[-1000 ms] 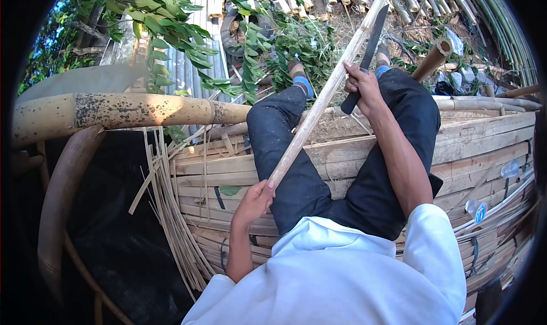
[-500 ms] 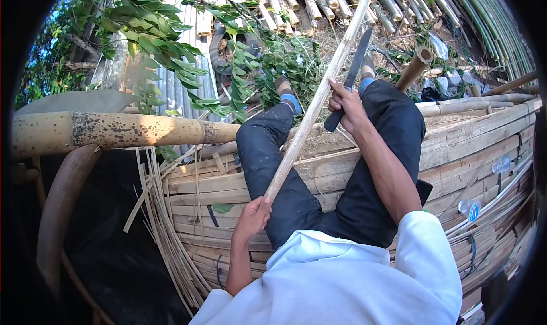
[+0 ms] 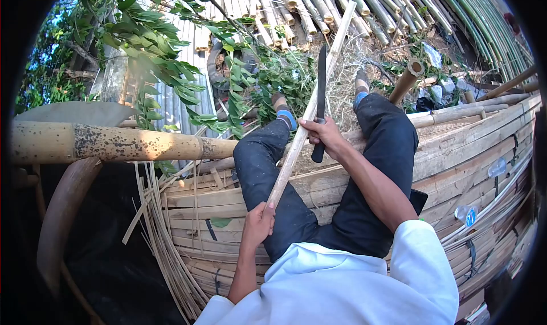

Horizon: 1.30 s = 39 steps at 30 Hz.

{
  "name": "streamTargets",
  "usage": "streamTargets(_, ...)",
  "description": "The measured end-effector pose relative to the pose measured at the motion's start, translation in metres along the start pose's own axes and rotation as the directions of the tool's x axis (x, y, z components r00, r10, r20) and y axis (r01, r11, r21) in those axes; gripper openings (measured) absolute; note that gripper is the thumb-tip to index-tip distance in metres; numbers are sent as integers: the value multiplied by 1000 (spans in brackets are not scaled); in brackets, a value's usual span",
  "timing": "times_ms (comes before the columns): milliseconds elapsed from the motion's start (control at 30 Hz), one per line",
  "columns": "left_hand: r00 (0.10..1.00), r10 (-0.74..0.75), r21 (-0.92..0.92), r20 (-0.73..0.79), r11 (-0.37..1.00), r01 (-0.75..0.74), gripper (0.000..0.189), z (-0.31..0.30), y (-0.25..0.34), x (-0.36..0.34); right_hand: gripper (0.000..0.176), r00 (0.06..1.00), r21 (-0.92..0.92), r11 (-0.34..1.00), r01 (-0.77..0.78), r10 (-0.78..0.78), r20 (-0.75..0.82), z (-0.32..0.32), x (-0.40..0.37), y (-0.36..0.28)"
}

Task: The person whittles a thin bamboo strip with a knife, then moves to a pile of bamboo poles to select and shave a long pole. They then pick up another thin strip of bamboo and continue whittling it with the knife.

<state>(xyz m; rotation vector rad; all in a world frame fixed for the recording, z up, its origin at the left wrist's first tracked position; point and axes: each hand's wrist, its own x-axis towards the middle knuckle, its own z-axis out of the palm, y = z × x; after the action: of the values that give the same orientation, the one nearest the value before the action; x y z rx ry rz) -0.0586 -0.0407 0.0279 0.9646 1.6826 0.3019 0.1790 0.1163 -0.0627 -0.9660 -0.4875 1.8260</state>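
Note:
A long pale bamboo strip (image 3: 290, 160) slants from my lap up toward the bamboo poles at the back. Its lower end is gripped by my left hand (image 3: 260, 225), fingers wrapped round it above my left thigh. My right hand (image 3: 323, 135) is closed round a knife (image 3: 321, 86) with a dark blade and black handle. The blade points away from me, close along the right side of the strip. The thumb and finger of that hand lie at the strip's edge, roughly halfway up.
I sit on stacked split bamboo slats (image 3: 456, 154). A thick bamboo pole (image 3: 142, 139) crosses on the left, beside thin hanging strips (image 3: 162, 234). Cut bamboo poles (image 3: 319, 11) lie ahead, with leafy branches (image 3: 273, 68) before them. Plastic bottles (image 3: 468, 214) rest at the right.
My right hand has slid down the strip toward me and to the left with the knife, whose blade now stands more upright. The strip's far end has shifted left.

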Motion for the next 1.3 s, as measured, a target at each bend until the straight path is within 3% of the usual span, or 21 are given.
streamTargets(133,999,-18,-29,28,999,18,34,-1,12,-10,26,1000,5,1000,-2,2,-26,4,-1,-6)
streamTargets(233,996,-77,0,35,997,77,36,-7,21,-16,19,998,126,992,29,-22,-56,-2,4,-7)
streamTargets(367,990,-128,39,54,991,126,43,-16,12,-18,13,995,127,991,49,-38,-89,-12,10,-12)
streamTargets(467,995,-95,57,39,994,93,48,-14,7,-17,27,997,72,997,30,-25,-77,-16,11,-17)
streamTargets(567,997,-73,81,32,994,71,52,-14,2,-15,35,998,217,975,38,-25,-66,-20,12,-24)
streamTargets(633,999,-48,87,-4,995,48,54,-13,6,-15,41,999,330,944,11,-21,26,-22,11,-27)
streamTargets(767,996,21,146,-88,989,-8,58,-6,4,1,47,998,185,983,7,-19,63,-13,7,-25)
streamTargets(800,996,22,144,-92,990,-9,58,-4,4,4,50,999,143,990,-2,7,-40,-12,11,-18)
streamTargets(833,993,24,140,-111,990,-9,58,-2,6,8,50,999,141,990,1,5,-36,-12,12,-15)
streamTargets(867,991,26,137,-131,991,-8,59,-1,8,11,51,997,-33,998,56,-58,-54,-7,7,-13)
streamTargets(900,991,26,135,-133,991,-8,59,-1,8,12,53,991,-205,973,105,-120,-63,-3,1,-10)
streamTargets(967,990,-3,106,-143,994,19,59,-1,10,15,60,974,-634,748,197,-223,39,-6,-2,-1)
streamTargets(1033,986,23,66,-165,998,-12,59,-2,10,21,49,895,-785,462,413,-365,256,-7,-8,17)
streamTargets(1067,981,49,29,-185,999,-45,58,-2,10,25,44,938,-870,363,332,-228,263,7,-25,3)
streamTargets(1100,980,48,26,-191,999,-44,58,-1,14,30,44,936,-869,362,337,-226,269,10,-29,6)
streamTargets(1167,975,89,101,-203,992,-69,56,0,22,38,39,893,-882,144,449,-114,436,15,-36,12)
streamTargets(1233,973,80,74,-216,995,-65,54,3,24,42,36,890,-882,129,454,-109,442,21,-38,17)
streamTargets(1300,973,71,51,-222,997,-61,53,4,22,46,41,814,-809,98,579,-127,567,21,-39,24)
